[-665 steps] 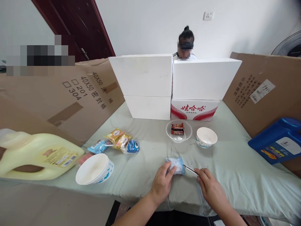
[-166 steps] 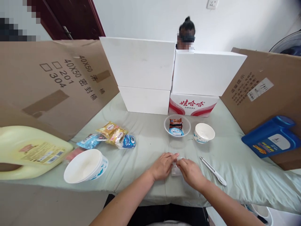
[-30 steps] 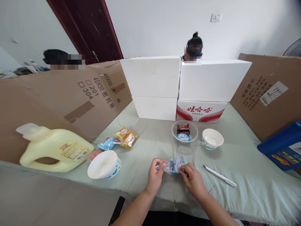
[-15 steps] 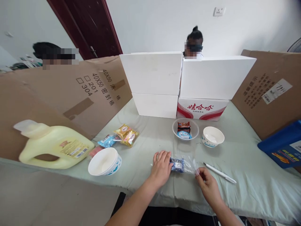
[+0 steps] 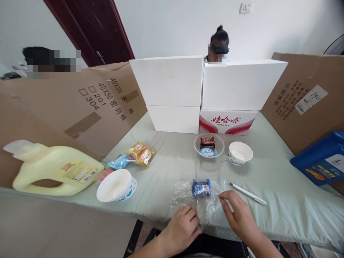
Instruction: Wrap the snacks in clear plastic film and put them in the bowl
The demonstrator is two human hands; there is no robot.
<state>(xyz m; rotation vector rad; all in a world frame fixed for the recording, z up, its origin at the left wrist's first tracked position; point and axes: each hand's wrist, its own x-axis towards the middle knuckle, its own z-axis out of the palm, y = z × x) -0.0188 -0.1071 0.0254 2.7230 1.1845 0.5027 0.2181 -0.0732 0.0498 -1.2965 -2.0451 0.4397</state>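
A clear plastic bag [image 5: 188,195] lies spread flat on the pale green cloth near the table's front edge. A small blue snack packet [image 5: 201,187] sits in it at its far end. My left hand [image 5: 181,229] grips the bag's near edge with curled fingers. My right hand [image 5: 238,215] rests on the bag's right edge, fingers bent and pinching the plastic. A white pen-like tool [image 5: 248,194] lies just right of my right hand.
A clear bowl [image 5: 209,145] holds two packets; a white paper bowl [image 5: 240,152] stands beside it. Stacked white bowls [image 5: 116,185], loose snack packets [image 5: 134,154], a yellow jug [image 5: 53,168] and a blue jug [image 5: 321,163] lie around. Cardboard and white foam boxes [image 5: 204,86] wall the table; a person sits behind.
Both hands have drawn back toward the table's front edge, and the plastic bag is now stretched out flat with the blue packet left at its far end.
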